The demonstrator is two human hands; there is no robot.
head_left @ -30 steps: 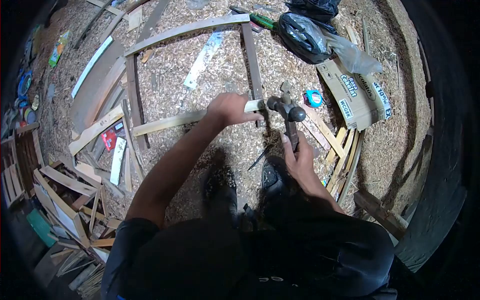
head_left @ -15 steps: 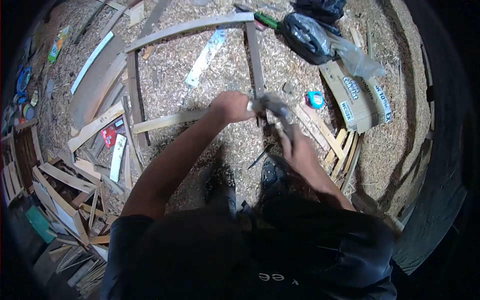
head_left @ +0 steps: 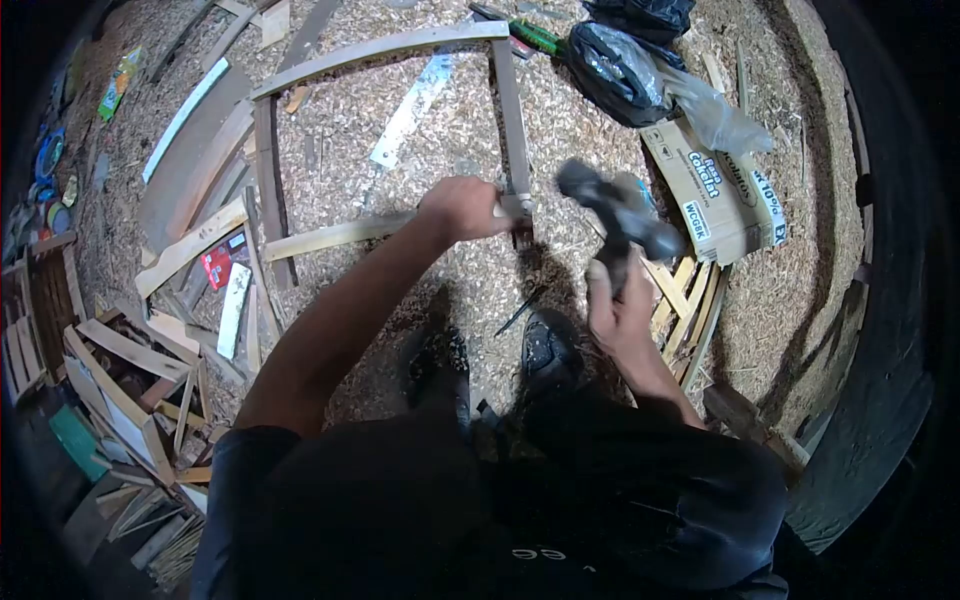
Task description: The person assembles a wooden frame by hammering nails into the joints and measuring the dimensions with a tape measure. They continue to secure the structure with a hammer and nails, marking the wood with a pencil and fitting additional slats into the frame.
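Where motion blurs it, hammer (head_left: pixel 615 213) detail vanishes.

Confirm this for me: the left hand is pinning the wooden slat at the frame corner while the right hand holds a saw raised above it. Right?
Not quite. The right hand holds a hammer, not a saw, raised beside the corner. The left hand does pin the wooden slat, as the head view shows.

Hammer (head_left: pixel 615 212): head smeared by motion blur; its shape cannot be made out. Handle hidden inside the right hand (head_left: pixel 622 305). Left hand (head_left: pixel 462 207) covers the near end of the wooden slat (head_left: pixel 335 236). Tape measure (head_left: pixel 643 192) largely hidden behind the hammer. Print on the cardboard box (head_left: pixel 712 190) only partly legible.
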